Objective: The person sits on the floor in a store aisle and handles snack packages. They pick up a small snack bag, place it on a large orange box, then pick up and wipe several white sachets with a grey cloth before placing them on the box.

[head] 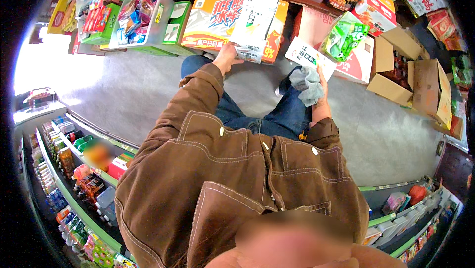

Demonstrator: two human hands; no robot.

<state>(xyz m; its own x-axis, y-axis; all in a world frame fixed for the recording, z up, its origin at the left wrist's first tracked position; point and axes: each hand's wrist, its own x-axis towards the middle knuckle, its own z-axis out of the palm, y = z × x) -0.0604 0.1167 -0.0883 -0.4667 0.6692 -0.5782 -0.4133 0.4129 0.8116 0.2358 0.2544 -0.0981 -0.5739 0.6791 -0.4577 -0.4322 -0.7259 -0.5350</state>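
My left hand [227,59] is at the lower edge of a stack of white snack packets [256,23], its fingers around their bottom corner. The packets lie on an orange and white printed carton [207,19]. My right hand [322,89] holds a grey cloth [308,85] together with a flat white printed box or card [310,57], which is tilted in front of a pink and white carton [358,60]. A green snack pack with panda pictures [345,36] rests on that carton, just beyond the white piece.
Left of the orange carton stands a clear bin of wrapped snacks [137,19]. Open cardboard boxes [393,79] stand on the right, one holding bottles. Shelves with drinks [78,156] curve behind me at lower left, and more shelves [400,212] at lower right. Grey floor [130,86] shows between.
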